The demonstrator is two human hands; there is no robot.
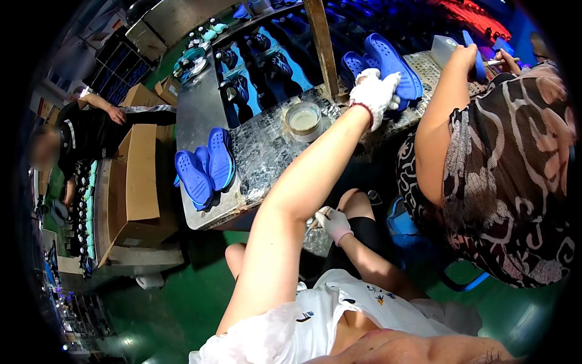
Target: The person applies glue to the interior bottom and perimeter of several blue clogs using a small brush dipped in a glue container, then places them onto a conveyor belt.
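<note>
At the far side of the bench, my left hand, in a white knit glove with a red cuff, grips a blue perforated shoe sole. More blue soles lie just left of it. My right hand, also gloved, is low over my lap. Its fingers are closed round a thin stick-like tool, whose tip is too small to make out. Between my left forearm and the wooden post stands a clear round tub of whitish liquid. Several blue soles rest at the bench's left corner.
A wooden post rises from the stained bench. Behind it a conveyor carries black-and-blue shoe parts. Close on my right sits a co-worker holding a blue sole. Left are open cardboard boxes and another person.
</note>
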